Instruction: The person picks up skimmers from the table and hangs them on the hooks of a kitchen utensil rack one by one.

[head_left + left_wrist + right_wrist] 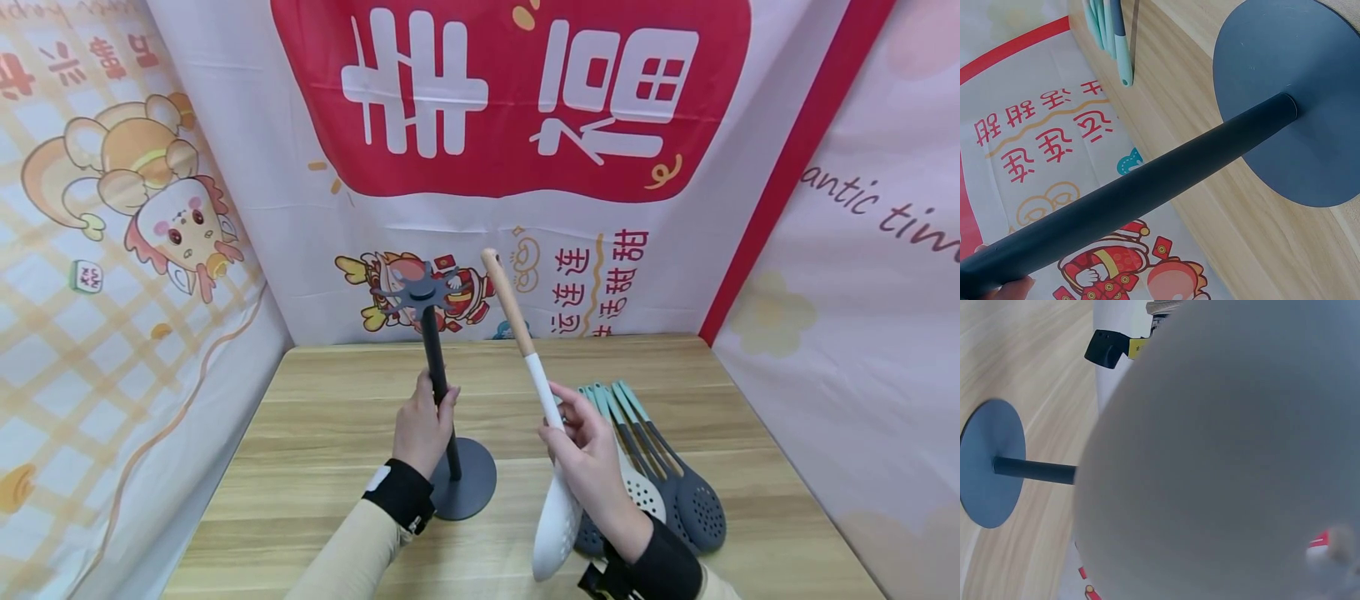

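In the head view my left hand (422, 425) grips the dark pole of a round-based stand (474, 483) topped by a ring of hooks (422, 290). My right hand (592, 454) holds a white utensil with a wooden handle (510, 308) by its white shaft, handle end up and white head (557, 529) down. The utensil is beside the stand, not touching it. In the left wrist view the pole (1129, 197) crosses the picture, with fingertips (1013, 289) at its lower left. The white head (1210, 462) fills most of the right wrist view, hiding the right hand.
On the table (337, 400), right of my right hand, lies a group of utensils with green-tipped handles and dark heads (701, 510), plus a white slotted head (643, 493). A printed cloth (495, 217) hangs behind the table, with more cloth at both sides.
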### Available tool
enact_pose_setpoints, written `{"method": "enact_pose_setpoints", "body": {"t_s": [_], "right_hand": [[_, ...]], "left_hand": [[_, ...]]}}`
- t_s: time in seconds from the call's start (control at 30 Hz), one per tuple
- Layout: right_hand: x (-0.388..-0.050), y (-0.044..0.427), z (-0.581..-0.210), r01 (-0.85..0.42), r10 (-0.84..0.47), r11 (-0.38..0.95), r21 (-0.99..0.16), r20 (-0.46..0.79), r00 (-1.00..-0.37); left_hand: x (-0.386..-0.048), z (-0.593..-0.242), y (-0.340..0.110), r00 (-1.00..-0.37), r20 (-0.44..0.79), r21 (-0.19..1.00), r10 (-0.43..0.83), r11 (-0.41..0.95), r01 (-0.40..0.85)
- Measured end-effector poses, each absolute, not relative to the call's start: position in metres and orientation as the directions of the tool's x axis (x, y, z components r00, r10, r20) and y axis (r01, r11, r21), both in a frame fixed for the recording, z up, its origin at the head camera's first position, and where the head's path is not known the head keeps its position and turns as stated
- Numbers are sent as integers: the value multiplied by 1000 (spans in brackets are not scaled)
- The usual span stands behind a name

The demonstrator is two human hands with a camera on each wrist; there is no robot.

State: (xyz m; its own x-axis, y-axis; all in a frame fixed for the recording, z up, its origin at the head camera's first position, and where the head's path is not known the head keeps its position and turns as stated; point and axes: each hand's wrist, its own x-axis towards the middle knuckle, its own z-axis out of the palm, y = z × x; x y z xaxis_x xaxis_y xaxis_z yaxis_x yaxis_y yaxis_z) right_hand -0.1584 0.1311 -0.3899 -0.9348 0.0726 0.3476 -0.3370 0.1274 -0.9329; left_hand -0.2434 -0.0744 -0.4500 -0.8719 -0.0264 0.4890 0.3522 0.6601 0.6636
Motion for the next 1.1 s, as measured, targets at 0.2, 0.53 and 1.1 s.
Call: {"method": "enact_pose_setpoints", "body": {"t_s": [0.2, 0.53, 1.1], "right_hand": [[-157, 130, -392, -390, 31, 105, -915, 395, -918], [-155, 132, -399, -474, 7, 68, -878, 476, -879], [-153, 132, -402, -498, 7, 34, -866, 499, -867]], "left_hand": [[-244, -450, -75, -874, 485, 667, -26, 657, 350], [-246, -451, -75, -870, 493, 665, -26, 655, 358], [-247, -452, -74, -868, 496, 664, -31, 657, 356]]}}
